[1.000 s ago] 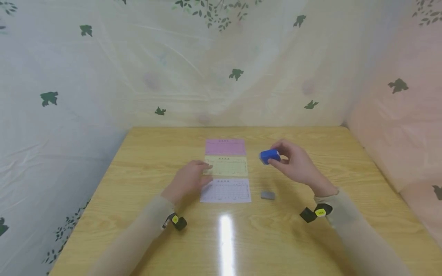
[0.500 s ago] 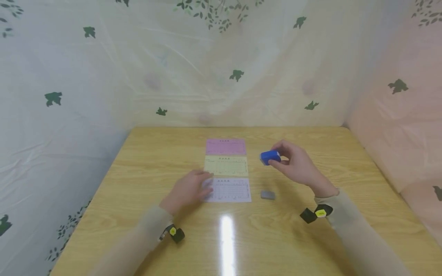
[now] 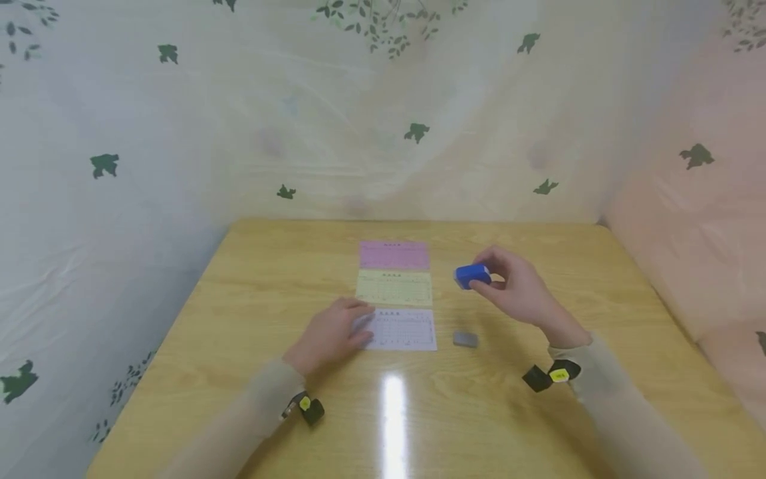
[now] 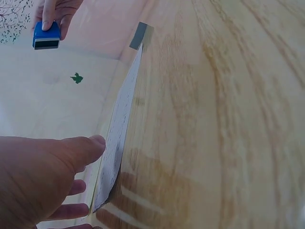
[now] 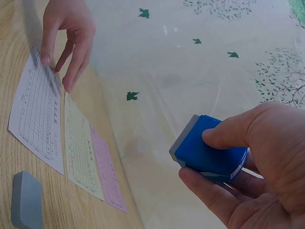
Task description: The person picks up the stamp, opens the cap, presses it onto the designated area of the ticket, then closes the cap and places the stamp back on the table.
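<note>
Between the thumb and fingers of my right hand [image 3: 522, 291] is a blue stamp [image 3: 471, 275], held above the table right of the paper slips. Its dark face, framed in grey, shows in the left wrist view. My left hand [image 3: 330, 332] lies at the left edge of the white printed form [image 3: 402, 330], thumb and fingertips over it, fingers extended and apart. Beyond that form lie a yellow form [image 3: 395, 289] and a pink form [image 3: 393, 255], lined up in a column. A grey oblong cap [image 5: 26, 200] rests on the wood beside the white form's right side.
The wooden table [image 3: 239, 279] carries all of this. Behind it hangs a pale sheet [image 3: 335, 120] with green bird and leaf prints, and a pinkish sheet [image 3: 688, 219] borders the right side. A bright light reflection crosses the near tabletop.
My left hand has slid from the yellow form's edge nearer to me, onto the white form. The right hand keeps the stamp at about the same spot.
</note>
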`<state>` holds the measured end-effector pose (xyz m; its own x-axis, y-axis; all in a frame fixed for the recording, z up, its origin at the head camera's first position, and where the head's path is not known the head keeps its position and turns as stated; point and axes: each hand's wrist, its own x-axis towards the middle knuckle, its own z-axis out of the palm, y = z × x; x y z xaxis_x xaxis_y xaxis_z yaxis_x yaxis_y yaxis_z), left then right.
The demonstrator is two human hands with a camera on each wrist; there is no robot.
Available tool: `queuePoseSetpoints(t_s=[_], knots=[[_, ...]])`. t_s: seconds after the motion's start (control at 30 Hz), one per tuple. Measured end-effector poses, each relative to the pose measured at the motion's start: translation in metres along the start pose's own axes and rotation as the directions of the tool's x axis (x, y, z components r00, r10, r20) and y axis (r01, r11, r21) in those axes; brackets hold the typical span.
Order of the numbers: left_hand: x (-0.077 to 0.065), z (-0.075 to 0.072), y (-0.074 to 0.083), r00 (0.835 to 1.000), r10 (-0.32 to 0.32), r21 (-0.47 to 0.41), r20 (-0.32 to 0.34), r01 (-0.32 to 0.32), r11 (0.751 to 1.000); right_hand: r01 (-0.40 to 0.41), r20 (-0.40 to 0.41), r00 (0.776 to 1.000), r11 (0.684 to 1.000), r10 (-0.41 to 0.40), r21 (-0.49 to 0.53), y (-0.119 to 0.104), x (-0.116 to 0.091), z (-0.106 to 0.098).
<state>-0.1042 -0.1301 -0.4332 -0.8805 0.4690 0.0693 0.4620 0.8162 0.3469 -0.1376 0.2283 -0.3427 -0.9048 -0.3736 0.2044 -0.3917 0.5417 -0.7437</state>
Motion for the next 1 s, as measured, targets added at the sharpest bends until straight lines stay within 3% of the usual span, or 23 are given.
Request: queuePoseSetpoints(t_s=[0.6, 1.0], knots=[[0.006, 0.003, -0.001, 0.999, 0.035, 0.074, 0.013, -0.036, 0.997, 0.002, -0.002, 1.000, 1.000, -0.002, -0.023, -0.007, -0.006, -0.002], [0.009, 0.001, 0.002, 0.999, 0.031, 0.092, 0.021, -0.032, 0.995, 0.010, -0.017, 1.000, 0.999, -0.009, 0.031, -0.004, -0.015, -0.011]])
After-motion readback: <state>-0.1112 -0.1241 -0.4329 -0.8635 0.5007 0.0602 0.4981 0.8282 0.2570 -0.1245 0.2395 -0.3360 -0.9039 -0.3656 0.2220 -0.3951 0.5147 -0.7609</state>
